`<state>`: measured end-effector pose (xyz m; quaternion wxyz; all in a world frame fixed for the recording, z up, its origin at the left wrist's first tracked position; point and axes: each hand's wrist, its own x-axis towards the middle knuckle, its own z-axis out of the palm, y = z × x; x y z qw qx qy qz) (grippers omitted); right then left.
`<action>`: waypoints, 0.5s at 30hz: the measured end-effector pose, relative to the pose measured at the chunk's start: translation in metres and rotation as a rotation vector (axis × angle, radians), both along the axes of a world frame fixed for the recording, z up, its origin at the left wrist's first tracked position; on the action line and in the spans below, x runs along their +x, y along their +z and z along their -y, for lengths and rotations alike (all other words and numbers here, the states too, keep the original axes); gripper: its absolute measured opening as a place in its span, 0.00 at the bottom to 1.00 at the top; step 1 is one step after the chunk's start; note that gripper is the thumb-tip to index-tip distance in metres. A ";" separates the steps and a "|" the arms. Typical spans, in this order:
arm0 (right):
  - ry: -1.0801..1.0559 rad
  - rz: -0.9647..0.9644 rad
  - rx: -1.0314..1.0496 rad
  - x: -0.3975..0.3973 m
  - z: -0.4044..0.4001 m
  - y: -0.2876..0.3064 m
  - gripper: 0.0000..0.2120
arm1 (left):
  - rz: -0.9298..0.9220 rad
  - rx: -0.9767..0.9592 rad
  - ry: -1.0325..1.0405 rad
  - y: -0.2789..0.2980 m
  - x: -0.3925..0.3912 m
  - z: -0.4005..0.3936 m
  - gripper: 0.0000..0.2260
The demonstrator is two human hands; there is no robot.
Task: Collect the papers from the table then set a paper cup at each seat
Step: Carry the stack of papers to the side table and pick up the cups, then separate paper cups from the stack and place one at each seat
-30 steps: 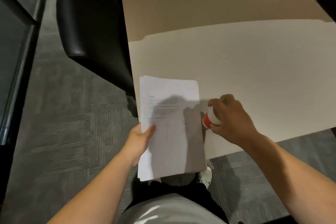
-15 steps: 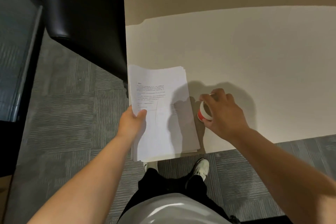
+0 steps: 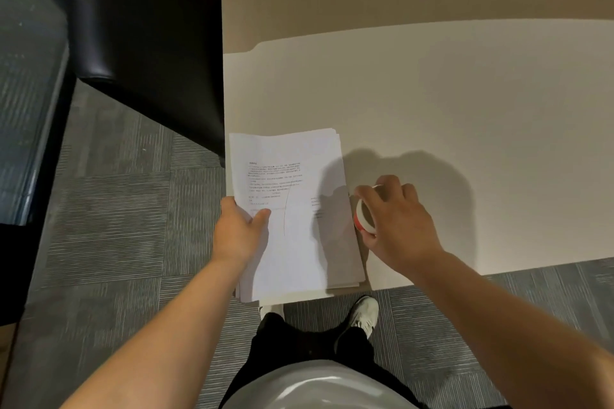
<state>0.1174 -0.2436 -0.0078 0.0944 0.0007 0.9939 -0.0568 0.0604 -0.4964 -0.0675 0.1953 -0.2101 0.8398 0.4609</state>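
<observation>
Unchanged since half a second ago: left hand [image 3: 237,232] pinching stacked white printed papers [image 3: 292,209] at table [image 3: 432,116] corner; right hand [image 3: 397,226] curled over red-and-white paper cup [image 3: 362,217], apparently resting on table. Light, crushable: grip sidewall gently.

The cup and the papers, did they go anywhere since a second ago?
Hardly. The right hand has brought the red and white paper cup down by the papers, close to the table; whether it touches the table cannot be told. The left hand still holds the stack of papers at the table's corner. Nothing was let go.
</observation>
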 end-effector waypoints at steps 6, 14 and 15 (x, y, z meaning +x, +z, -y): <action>0.008 -0.013 0.004 0.000 0.000 -0.001 0.33 | 0.011 -0.377 -0.147 0.018 0.013 0.007 0.35; -0.172 -0.030 -0.470 0.004 -0.033 0.027 0.31 | -0.297 -0.115 -0.887 0.075 0.041 -0.093 0.38; -0.208 -0.034 -0.580 0.007 -0.046 0.036 0.31 | -0.330 -0.080 -0.922 0.084 0.042 -0.111 0.40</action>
